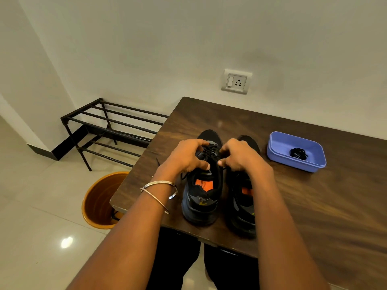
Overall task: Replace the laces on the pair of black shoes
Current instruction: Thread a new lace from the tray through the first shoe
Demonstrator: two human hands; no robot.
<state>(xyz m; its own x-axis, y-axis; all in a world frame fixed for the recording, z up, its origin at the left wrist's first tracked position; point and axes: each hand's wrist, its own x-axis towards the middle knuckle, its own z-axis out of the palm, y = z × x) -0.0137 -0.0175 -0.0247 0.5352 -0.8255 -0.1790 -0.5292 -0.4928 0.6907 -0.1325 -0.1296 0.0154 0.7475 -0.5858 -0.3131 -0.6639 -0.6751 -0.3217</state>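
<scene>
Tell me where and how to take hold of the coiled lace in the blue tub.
Pinch the coiled lace at the top of its bundle, coming straight down from above. It lies loose on the floor of the blue tub, whose raised walls block a sideways approach. Fingers closing across the bundle should probably lift it whole.

Both shoes (202,197) are black with grey-blue panels and bright orange insoles, and their laces (210,150) are black. They stand on a dark brown, wood-grained table (314,206), beside a lavender-blue tray (278,143) holding a black coil of lace (298,153). The bucket (98,204) is orange, the rack (109,124) black, the wall (167,49) off-white, the bangle (159,192) silver.
</scene>
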